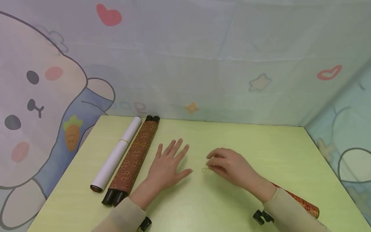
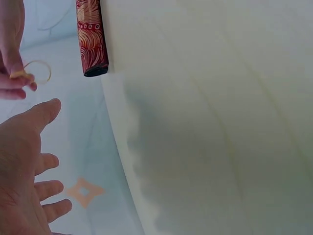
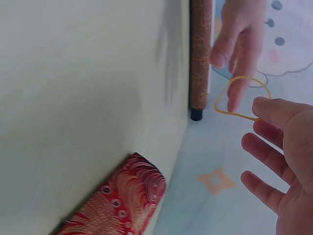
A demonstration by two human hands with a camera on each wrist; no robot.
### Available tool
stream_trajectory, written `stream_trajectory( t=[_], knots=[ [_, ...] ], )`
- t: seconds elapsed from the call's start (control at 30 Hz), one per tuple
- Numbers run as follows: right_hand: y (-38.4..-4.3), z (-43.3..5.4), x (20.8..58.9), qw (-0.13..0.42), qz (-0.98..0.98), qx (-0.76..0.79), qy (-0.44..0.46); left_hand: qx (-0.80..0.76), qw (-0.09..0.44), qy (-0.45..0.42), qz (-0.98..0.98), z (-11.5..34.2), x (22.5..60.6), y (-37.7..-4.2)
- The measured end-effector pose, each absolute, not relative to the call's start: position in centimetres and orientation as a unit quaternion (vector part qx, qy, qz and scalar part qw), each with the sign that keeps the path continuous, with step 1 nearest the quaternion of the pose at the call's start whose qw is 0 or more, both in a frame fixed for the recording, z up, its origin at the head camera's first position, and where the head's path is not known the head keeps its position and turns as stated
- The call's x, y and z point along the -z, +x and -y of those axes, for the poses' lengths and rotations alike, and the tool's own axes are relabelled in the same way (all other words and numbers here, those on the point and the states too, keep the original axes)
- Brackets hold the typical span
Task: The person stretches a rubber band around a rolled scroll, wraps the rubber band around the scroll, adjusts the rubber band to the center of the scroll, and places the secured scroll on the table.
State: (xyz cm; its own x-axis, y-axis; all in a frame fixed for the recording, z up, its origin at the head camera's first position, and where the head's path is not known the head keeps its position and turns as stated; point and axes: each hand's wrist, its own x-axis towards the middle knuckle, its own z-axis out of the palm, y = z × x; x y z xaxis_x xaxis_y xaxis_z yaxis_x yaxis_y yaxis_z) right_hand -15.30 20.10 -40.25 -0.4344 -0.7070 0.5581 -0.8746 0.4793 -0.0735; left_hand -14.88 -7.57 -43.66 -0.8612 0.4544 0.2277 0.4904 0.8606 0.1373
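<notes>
Between its thumb and index finger my right hand (image 1: 232, 166) pinches a thin yellow rubber band (image 3: 237, 114), which hangs out as a loose loop. My left hand (image 1: 166, 169) is held to the left of it, palm down over the table, with fingers spread and nothing in them. In the right wrist view the band's loop overlaps the left fingers (image 3: 238, 93). A red and gold patterned roll (image 1: 304, 203) lies at the right, partly hidden under my right forearm.
Left of my hands lies a brown patterned scroll (image 1: 134, 158) with two black rods and a yellow band round its middle. Beside it is a white paper roll (image 1: 111, 164), also banded. A printed cloth (image 1: 203, 64) backs the pale yellow-green table (image 1: 185, 212).
</notes>
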Motion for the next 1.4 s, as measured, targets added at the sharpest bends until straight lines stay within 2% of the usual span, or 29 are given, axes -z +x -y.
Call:
stream_trajectory(
  t=[0.3,0.63,0.97,1.27,1.4],
  knots=[
    [-16.1,-19.9,38.2,0.251,0.832,-0.207,0.449,0.154,0.101,-0.27,0.945,6.3,42.7,-14.4],
    [-16.4,-19.5,37.6,0.245,0.826,-0.268,0.432,0.292,0.185,-0.296,0.89,4.9,42.2,-14.4],
    [-16.6,-19.0,37.3,0.232,0.821,-0.308,0.422,0.367,0.236,-0.29,0.852,4.1,41.9,-14.7],
    [-16.7,-19.0,37.3,0.224,0.824,-0.327,0.405,0.409,0.257,-0.288,0.827,4.1,41.6,-14.7],
    [-16.7,-19.1,37.6,0.216,0.824,-0.346,0.394,0.425,0.25,-0.279,0.824,4.2,41.7,-14.7]
  ],
)
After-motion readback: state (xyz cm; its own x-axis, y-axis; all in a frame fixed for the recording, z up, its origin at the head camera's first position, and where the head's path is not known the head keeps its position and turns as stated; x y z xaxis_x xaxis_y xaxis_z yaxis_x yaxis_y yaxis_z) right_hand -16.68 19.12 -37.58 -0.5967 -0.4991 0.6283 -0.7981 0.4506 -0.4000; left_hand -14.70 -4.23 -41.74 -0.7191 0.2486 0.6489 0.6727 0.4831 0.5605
